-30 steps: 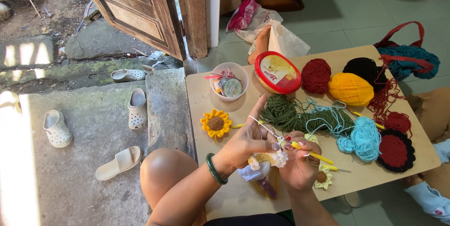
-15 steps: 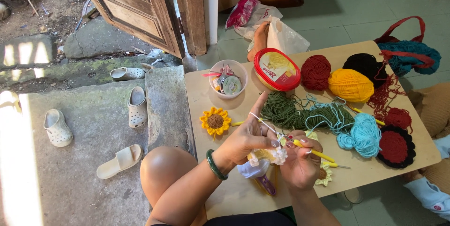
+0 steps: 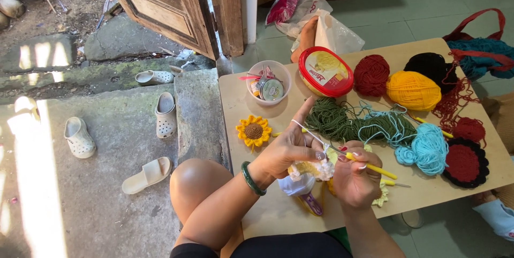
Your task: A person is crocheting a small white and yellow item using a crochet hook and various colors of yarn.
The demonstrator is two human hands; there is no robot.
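My left hand (image 3: 286,151) pinches a small cream and yellow crochet piece (image 3: 316,169), with a pale yarn strand running over its raised forefinger. My right hand (image 3: 356,175) grips a yellow-handled crochet hook (image 3: 369,166) whose tip meets the piece. Both hands hover above the near edge of a low wooden table (image 3: 235,103). A white yarn ball (image 3: 297,186) lies just under the left hand, beside a purple-handled tool (image 3: 312,204).
On the table lie a sunflower crochet (image 3: 254,130), a clear cup of notions (image 3: 269,84), a red-lidded tub (image 3: 325,71), green yarn (image 3: 334,119), light blue yarn (image 3: 425,148), red, yellow and black balls, and a red-black round piece (image 3: 465,162). Sandals (image 3: 166,113) lie on the stone step left.
Both hands stay together over the crochet piece, with small finger and hook movements. The view has shifted slightly.
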